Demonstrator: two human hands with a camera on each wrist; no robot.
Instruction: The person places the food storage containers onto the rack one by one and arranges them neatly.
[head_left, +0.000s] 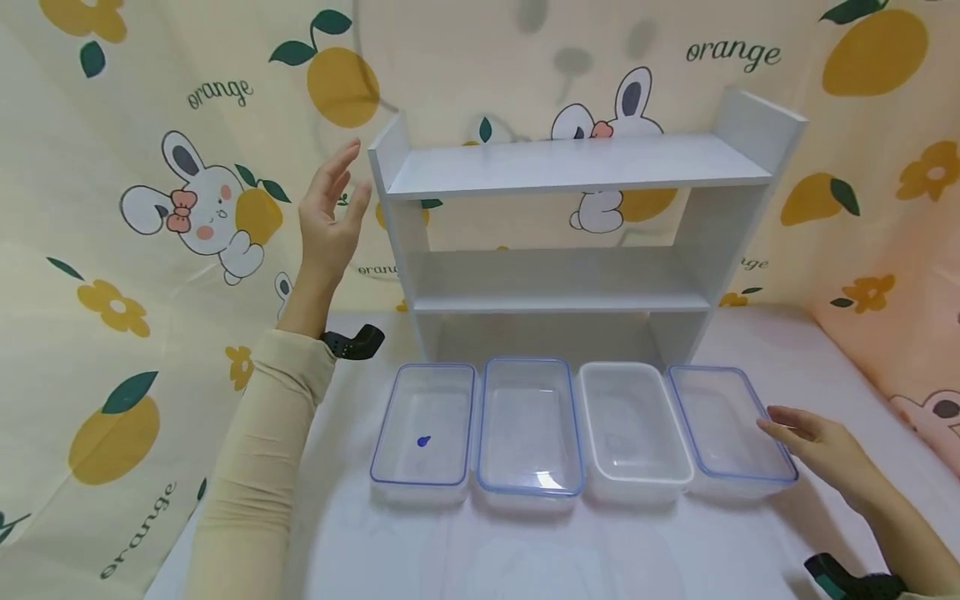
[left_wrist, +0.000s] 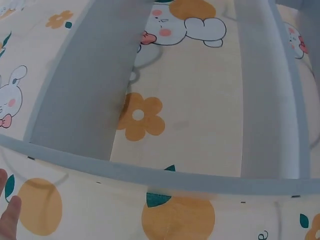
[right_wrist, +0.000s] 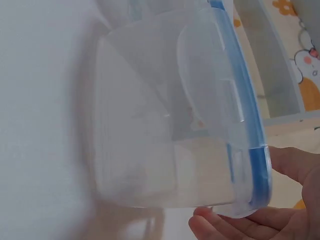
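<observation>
My left hand [head_left: 330, 208] is raised beside the upper left side of a white shelf unit [head_left: 577, 167], its fingers loosely extended around nothing. In the left wrist view only some fingertips [left_wrist: 11, 215] show, near the frame of the shelf [left_wrist: 150, 172]. At the right, my right hand [head_left: 828, 450] holds the edge of the rightmost clear container [head_left: 727, 425], which has a blue-rimmed lid. The right wrist view shows this container [right_wrist: 145, 125] close up, with my right hand [right_wrist: 275, 200] at its corner, thumb and fingers on different sides of it.
Three more clear containers stand in a row: one with a blue mark [head_left: 442, 408], one blue-rimmed [head_left: 528, 425] and one with a whitish rim [head_left: 633, 425]. They stand on a white surface [head_left: 570, 558] in front of the shelf. A patterned cloth [head_left: 112, 250] hangs behind.
</observation>
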